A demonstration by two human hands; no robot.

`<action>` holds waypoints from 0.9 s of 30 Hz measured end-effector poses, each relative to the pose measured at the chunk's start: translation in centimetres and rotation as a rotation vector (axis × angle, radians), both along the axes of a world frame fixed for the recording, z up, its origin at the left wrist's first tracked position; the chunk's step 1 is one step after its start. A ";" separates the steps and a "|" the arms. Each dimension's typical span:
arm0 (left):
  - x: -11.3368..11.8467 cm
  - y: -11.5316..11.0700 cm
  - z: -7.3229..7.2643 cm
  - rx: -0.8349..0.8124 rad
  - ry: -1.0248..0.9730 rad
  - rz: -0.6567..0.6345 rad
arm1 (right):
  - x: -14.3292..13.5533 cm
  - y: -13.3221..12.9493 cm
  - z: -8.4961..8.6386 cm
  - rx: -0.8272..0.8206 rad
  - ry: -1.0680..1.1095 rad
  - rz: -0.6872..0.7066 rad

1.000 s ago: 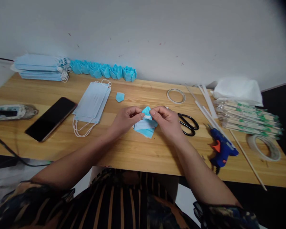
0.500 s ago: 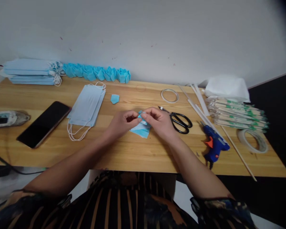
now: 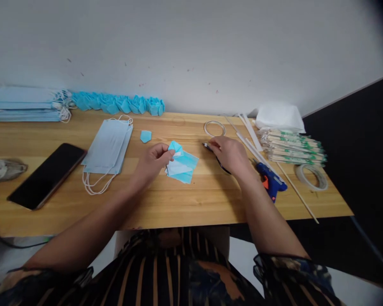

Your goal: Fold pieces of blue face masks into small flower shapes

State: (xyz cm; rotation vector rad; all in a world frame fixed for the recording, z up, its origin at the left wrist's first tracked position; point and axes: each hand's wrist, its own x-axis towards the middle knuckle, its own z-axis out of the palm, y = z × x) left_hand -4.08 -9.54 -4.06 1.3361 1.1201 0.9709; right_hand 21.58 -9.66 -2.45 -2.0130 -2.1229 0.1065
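My left hand [image 3: 155, 160] is closed, thumb and fingers pinching a small folded piece of blue mask fabric [image 3: 176, 146] with a strip of white tape on it. Below this piece, flat blue and white fabric squares [image 3: 182, 169] lie on the table. My right hand [image 3: 228, 152] is over the black-handled scissors [image 3: 223, 166], hiding most of them. Its fingers are curled together at the blades, close to a small white bit [image 3: 206, 145] near the tip. Whether they grip the scissors or that bit is hidden.
Left are face masks [image 3: 107, 144], a mask stack [image 3: 21, 104], blue fabric flowers [image 3: 115, 103], a folded blue piece [image 3: 146, 136] and a phone [image 3: 47, 176]. Right are tape rolls [image 3: 215, 128], a blue glue gun [image 3: 272, 178], glue sticks [image 3: 250, 132], a thin stick [image 3: 297, 192] and wrapped chopsticks [image 3: 292, 146].
My right hand has left the folded fabric and moved right onto the scissors. My left hand keeps the piece, with the squares beneath now more exposed. The view has shifted rightward.
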 end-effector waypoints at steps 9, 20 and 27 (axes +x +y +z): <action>0.1 0.0 0.0 -0.077 -0.049 0.014 | -1.7 0.6 -1.7 0.001 -0.170 -0.047; 0.2 0.1 -0.3 -0.101 -0.058 0.002 | 0.1 1.9 -2.5 -0.026 0.103 -0.041; 0.2 -0.1 0.0 -0.129 -0.061 -0.010 | -0.2 1.5 -3.2 0.019 0.159 -0.085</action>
